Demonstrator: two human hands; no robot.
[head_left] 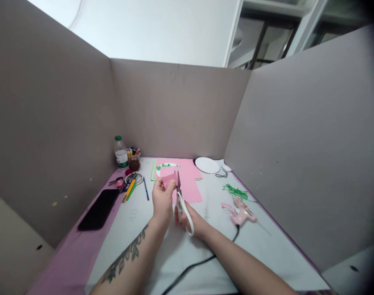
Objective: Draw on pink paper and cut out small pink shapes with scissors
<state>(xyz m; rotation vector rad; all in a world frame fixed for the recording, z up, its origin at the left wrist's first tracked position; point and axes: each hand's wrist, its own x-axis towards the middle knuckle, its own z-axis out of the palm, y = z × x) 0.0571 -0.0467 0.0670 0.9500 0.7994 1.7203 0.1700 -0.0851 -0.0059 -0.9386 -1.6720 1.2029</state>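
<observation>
Forearms, paper in left grip

The table bears a phone, bottle, glue gun.

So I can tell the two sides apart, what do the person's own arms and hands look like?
The left forearm is bare, with a dark leafy-branch tattoo along it. The right forearm is bare, with no marking visible. The left hand and right hand are ungloved, and no sleeves show.
</observation>
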